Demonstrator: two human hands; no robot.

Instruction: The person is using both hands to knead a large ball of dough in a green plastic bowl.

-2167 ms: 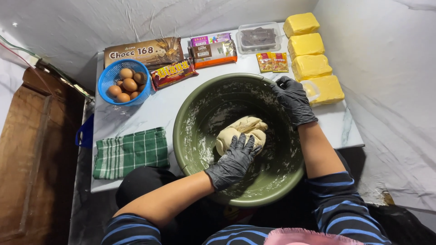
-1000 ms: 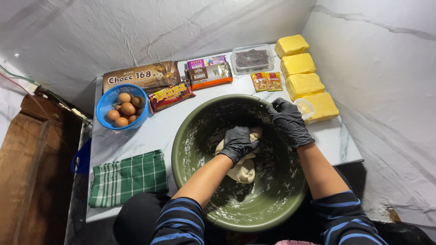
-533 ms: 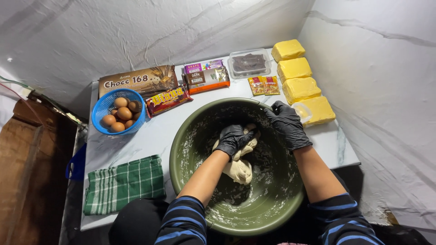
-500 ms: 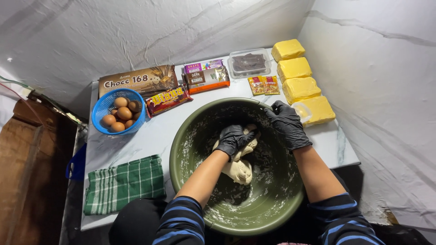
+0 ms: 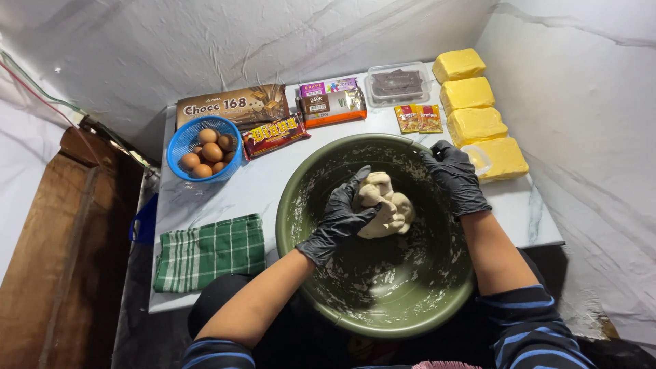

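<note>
Left hand (image 5: 342, 215) grips dough (image 5: 384, 205) — right hand (image 5: 454, 174) on bowl (image 5: 383, 321) rim.

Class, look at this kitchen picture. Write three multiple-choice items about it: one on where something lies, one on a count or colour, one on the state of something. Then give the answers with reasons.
1. Where does the blue basket of eggs stand?
A. left of the green bowl, toward the table's back
B. inside the green bowl
C. on the checked cloth

2. How many yellow blocks lie in the row on the right of the table?
A. two
B. four
C. six

3. What is the left hand doing?
A. resting on the checked cloth
B. holding an egg
C. pressing on the dough

Answers:
1 A: the blue basket of eggs stands on the table up and left of the green bowl.
2 B: four yellow blocks lie in a line.
3 C: the gloved left hand grips the dough inside the bowl, while the right hand rests on the rim.
</note>
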